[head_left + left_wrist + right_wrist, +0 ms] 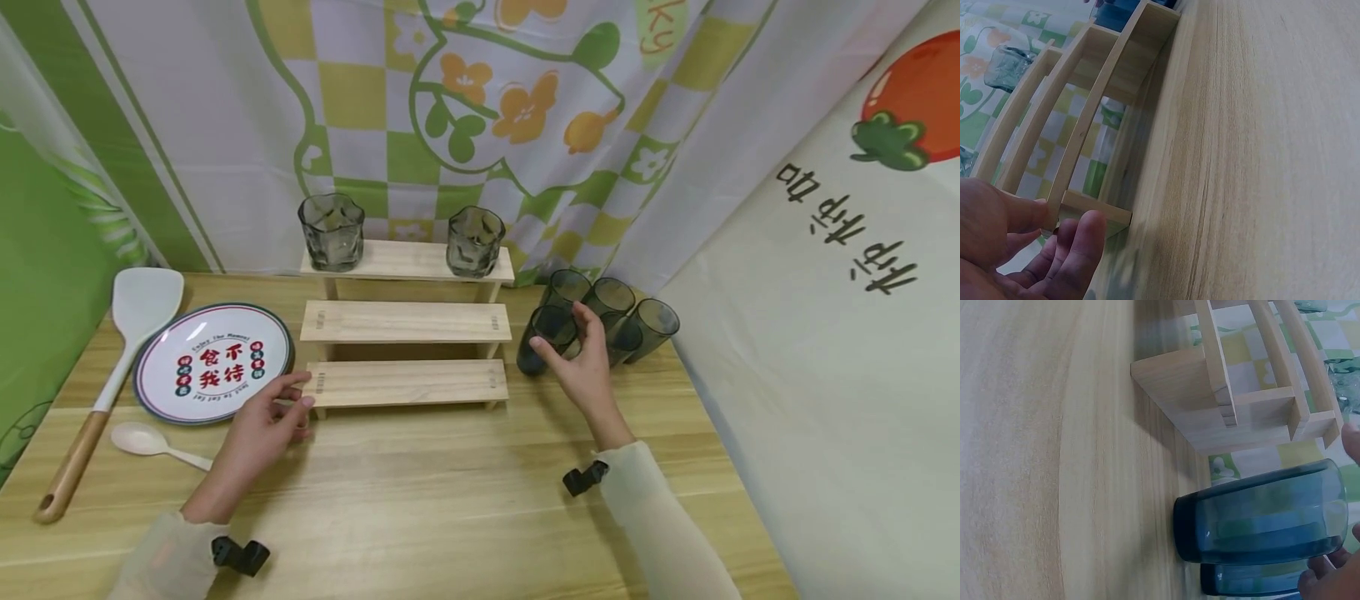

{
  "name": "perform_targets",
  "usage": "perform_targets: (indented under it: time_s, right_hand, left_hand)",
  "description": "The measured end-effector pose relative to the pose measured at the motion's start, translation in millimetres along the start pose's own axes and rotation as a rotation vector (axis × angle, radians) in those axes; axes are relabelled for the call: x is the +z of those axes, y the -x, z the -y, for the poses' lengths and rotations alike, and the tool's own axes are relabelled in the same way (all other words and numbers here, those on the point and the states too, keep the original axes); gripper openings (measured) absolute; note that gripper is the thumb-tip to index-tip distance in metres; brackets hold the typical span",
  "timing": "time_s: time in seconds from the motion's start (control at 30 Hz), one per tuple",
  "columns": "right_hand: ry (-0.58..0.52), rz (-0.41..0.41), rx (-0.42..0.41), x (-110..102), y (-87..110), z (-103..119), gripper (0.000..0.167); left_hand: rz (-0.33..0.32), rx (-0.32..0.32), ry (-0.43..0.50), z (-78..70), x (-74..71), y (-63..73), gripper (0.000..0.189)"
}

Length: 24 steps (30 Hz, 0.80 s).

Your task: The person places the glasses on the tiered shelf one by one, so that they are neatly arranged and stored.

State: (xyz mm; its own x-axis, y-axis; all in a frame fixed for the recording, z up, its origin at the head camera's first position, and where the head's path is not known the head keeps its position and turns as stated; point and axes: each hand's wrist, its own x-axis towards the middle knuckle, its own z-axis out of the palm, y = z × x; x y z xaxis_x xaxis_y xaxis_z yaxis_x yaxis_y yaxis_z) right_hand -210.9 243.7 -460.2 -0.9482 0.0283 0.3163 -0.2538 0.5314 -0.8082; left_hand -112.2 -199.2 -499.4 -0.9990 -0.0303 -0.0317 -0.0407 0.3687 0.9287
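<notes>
A three-step wooden rack (408, 383) stands on the table. My left hand (262, 425) is at the left end of its lowest step, pinching the board's corner with curled fingers, as the left wrist view also shows. Several tall dark tinted glasses (652, 325) stand upright in a cluster to the right of the rack. My right hand (585, 367) reaches around the rim of the front-left glass (1266, 515), thumb and fingers spread on either side. In the right wrist view, a gap shows between thumb and glass. Contact by the other fingers is unclear.
Two wavy short glasses, a left one (332, 233) and a right one (476, 242), sit on the top step. On the left lie a plate (262, 329) with red lettering, a white spatula (120, 375) with wooden handle, and a white spoon (142, 439). Patterned curtain (360, 100) hangs behind.
</notes>
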Motion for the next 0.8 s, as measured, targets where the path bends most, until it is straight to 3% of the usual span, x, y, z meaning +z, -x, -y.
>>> perform_targets:
  time_s: [0.23, 0.43, 0.63, 0.8]
  right_hand:
    - [-0.115, 0.089, 0.1, 0, -9.8, -14, 0.087]
    - [-0.252, 0.144, 0.109, 0, -14.7, -26, 0.084]
    - [-0.25, 0.212, 0.111, 0, -21.1, -36, 0.086]
    - [-0.208, 0.259, 0.207, -5, -23.2, -21, 0.086]
  left_hand:
    - [-0.005, 0.017, 0.015, 0.1, 0.3, 0.6, 0.039]
    - [0.001, 0.017, 0.014, -0.3, -0.4, 0.9, 0.039]
    - [0.005, 0.029, 0.026, -1.5, -1.3, 1.6, 0.04]
    - [0.009, 0.032, 0.036, 0.3, -1.1, 1.3, 0.041]
